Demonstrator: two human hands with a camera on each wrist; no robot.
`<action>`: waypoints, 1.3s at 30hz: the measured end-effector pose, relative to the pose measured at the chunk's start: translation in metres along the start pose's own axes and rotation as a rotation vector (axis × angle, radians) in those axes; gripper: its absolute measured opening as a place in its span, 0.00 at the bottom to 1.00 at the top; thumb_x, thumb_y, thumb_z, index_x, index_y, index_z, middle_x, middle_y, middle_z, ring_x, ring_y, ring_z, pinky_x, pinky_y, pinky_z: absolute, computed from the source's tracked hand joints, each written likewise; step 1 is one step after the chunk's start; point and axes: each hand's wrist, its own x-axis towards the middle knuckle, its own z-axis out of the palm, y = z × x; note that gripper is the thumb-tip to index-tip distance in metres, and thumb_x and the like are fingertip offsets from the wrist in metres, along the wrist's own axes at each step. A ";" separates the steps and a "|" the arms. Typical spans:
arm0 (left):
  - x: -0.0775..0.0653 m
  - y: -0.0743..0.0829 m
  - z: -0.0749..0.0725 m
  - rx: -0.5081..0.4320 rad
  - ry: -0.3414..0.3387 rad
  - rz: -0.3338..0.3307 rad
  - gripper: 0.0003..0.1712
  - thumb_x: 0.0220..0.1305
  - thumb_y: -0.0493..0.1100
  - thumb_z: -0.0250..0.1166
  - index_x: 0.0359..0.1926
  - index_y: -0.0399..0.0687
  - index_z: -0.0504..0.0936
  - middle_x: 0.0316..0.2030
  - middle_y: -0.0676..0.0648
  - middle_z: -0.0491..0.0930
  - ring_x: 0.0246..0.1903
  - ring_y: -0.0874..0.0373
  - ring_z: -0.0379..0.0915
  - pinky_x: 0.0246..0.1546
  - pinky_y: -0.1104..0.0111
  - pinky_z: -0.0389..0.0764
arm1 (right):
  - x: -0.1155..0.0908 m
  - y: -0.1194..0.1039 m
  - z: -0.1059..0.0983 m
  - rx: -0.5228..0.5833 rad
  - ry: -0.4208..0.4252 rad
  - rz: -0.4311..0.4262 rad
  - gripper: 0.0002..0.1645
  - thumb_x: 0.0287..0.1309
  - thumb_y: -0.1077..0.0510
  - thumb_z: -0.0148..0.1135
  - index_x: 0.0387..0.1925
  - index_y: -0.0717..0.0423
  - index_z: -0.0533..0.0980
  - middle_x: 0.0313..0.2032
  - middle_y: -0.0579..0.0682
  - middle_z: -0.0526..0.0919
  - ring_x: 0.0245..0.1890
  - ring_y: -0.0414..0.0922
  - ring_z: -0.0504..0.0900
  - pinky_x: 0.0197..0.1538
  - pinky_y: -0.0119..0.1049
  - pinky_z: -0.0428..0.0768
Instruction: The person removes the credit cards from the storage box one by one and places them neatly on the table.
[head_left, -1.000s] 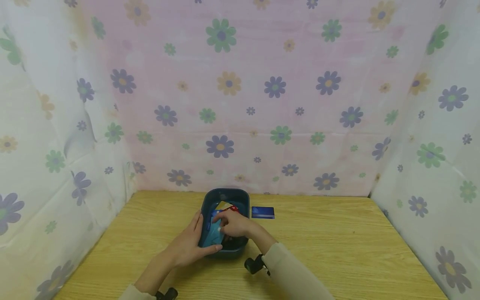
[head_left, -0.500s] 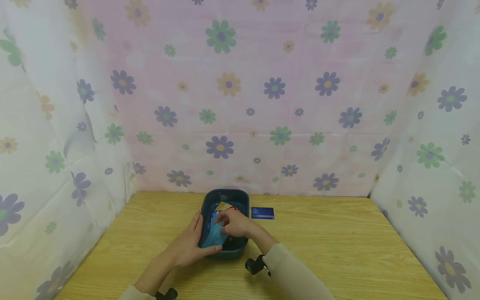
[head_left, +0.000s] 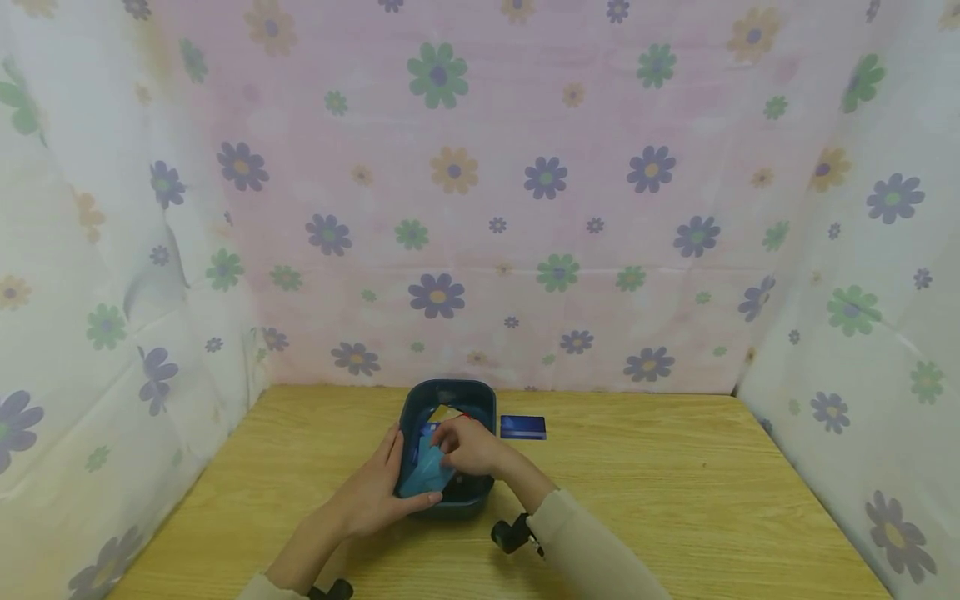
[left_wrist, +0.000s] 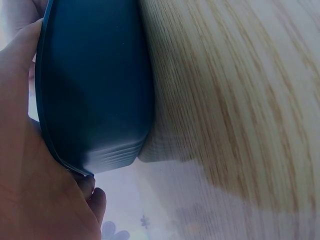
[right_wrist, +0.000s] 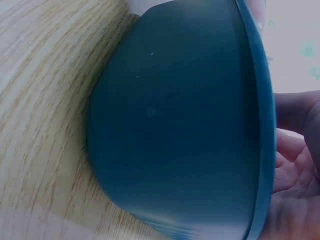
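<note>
A dark blue-green plastic bin (head_left: 482,492) stands on the table, holding several cards. My left hand (head_left: 372,492) grips its left side, thumb over the near rim and fingers along the outer wall. My right hand (head_left: 474,446) reaches in over the right rim; its thumb and index finger pinch a light blue card (head_left: 426,473) that lies slanted across the bin's near left part. Behind it show a darker blue card (head_left: 416,444), a gold-coloured card (head_left: 446,412) and a bit of red. The bin's outer wall fills much of both wrist views.
A blue bank card (head_left: 523,427) lies flat on the wooden table (head_left: 645,500), just right of the bin. Flower-print cloth (head_left: 480,192) walls in the back and both sides. Dark wrist cameras (head_left: 510,533) sit by the sleeves.
The light blue card has shifted slightly and turned, its right edge now farther right. The right fingers moved a little; the left hand keeps its place on the bin.
</note>
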 end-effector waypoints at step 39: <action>0.000 -0.001 0.002 0.011 -0.010 -0.022 0.74 0.57 0.80 0.63 0.80 0.33 0.39 0.81 0.37 0.33 0.77 0.35 0.47 0.70 0.41 0.62 | -0.027 0.004 -0.015 0.222 0.160 0.023 0.15 0.63 0.70 0.64 0.52 0.64 0.79 0.37 0.53 0.81 0.34 0.45 0.79 0.43 0.51 0.85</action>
